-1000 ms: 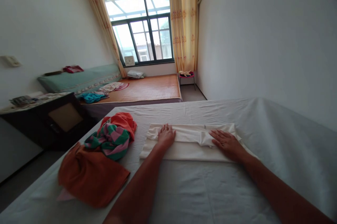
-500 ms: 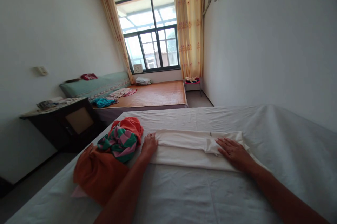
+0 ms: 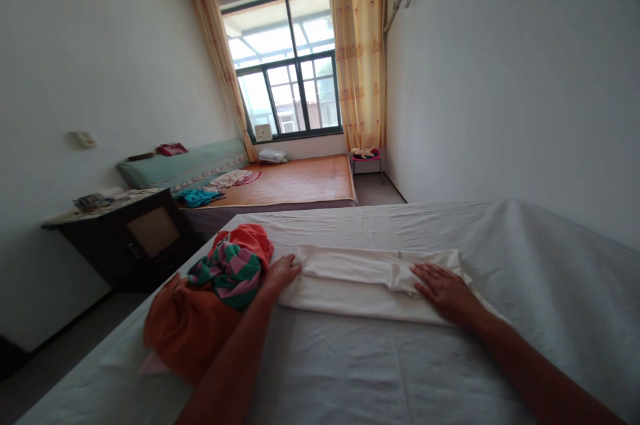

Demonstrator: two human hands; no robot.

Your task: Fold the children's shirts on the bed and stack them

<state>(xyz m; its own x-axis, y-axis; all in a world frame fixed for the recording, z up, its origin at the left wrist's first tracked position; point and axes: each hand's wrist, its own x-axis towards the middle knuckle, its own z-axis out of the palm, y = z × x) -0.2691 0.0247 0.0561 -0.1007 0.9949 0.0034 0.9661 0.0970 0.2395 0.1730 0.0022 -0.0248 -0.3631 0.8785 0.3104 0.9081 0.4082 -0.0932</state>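
Observation:
A white garment [image 3: 360, 278], folded into a long strip, lies across the white bed sheet [image 3: 380, 372] in front of me. My left hand [image 3: 281, 273] is at the strip's left end, its fingers curled around the edge of the cloth. My right hand [image 3: 443, 290] lies flat with fingers spread on the strip's right part, pressing it down. Just left of my left hand sits a pile with a green-and-pink striped garment [image 3: 227, 272] on top of orange cloth [image 3: 185, 328].
A dark bedside cabinet [image 3: 125, 238] stands to the left of the bed. Beyond lies a second bed with a woven mat [image 3: 295, 182], a green pillow and scattered clothes. A window with yellow curtains [image 3: 357, 52] fills the far wall. A white wall runs along the right.
My left hand slid left along the white garment from its middle to its left end and closed on the edge. My right hand stayed flat. The view tilted up slightly.

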